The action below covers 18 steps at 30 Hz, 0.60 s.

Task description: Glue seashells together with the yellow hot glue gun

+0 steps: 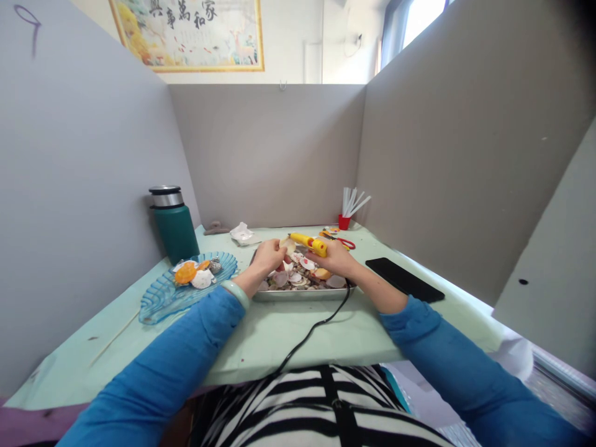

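My right hand (336,256) is closed around a yellow hot glue gun (310,243), its nozzle pointing left. From its handle a black cord (310,335) runs down over the table's front edge. Between the fingers of my left hand (271,256) is a pale yellowish seashell (288,245), right by the nozzle; I cannot tell whether they touch. Below both hands lies a metal tray (302,296) full of mixed shells (298,276), partly hidden by my hands.
At left, a blue glass dish (158,304) holds several shells, beside a green bottle (176,233) and a thin stick (114,338). A black phone-like slab (404,279) lies at right. Behind are red-handled scissors (346,243), a red cup (344,222) of glue sticks (354,203) and white tissue (243,234). Grey partitions (270,149) enclose the table.
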{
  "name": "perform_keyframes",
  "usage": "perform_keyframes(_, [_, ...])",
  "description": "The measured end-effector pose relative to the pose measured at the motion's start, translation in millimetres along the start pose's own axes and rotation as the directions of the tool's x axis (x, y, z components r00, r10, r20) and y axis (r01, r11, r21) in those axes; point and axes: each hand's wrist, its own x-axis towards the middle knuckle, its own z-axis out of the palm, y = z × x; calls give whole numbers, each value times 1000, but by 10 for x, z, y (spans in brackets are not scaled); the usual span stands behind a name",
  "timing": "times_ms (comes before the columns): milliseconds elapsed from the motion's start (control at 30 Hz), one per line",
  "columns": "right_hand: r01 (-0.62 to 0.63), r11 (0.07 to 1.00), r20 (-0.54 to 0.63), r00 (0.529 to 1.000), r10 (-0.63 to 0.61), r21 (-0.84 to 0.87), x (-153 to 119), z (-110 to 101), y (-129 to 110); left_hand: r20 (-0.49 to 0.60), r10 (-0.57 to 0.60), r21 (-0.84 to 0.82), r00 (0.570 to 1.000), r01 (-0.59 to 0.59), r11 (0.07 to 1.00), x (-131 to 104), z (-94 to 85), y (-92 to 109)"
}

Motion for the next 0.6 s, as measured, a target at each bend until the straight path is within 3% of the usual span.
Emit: perform_keyframes(600, [5,1000,-16,1000,-6,-9,5,15,22,-59,11,27,998,-9,1000,8,-17,2])
